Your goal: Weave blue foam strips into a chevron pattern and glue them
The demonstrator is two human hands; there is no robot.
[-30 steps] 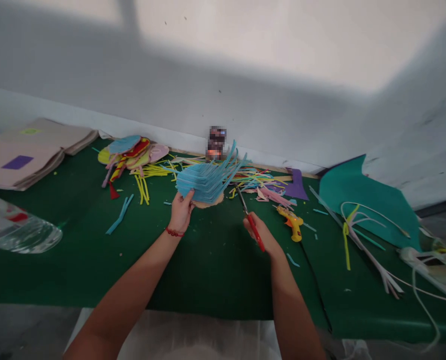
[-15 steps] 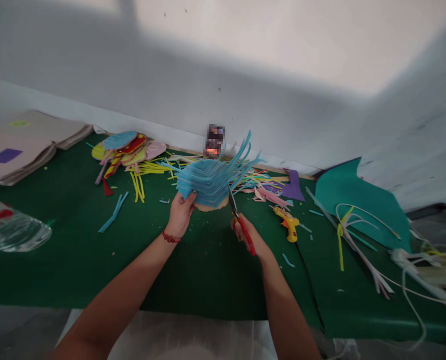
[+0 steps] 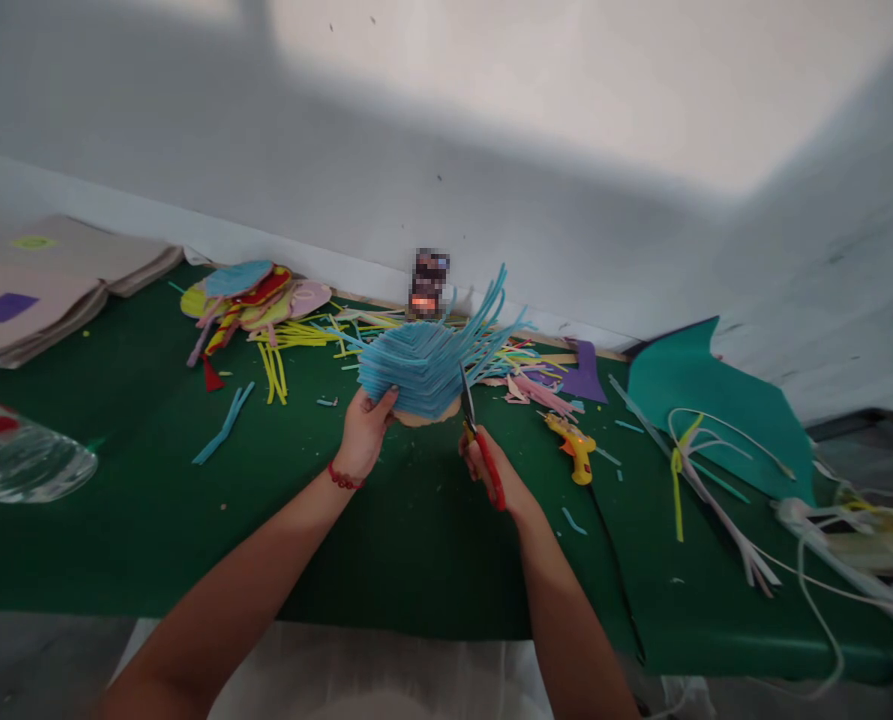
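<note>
Left hand grips blue strips layered over a tan base; right hand grips scissors, blades at the strips' right side; glue gun lies farther right

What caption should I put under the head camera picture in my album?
Left hand holds a fringed blue craft piece; right hand holds red-handled scissors beside it.
</note>
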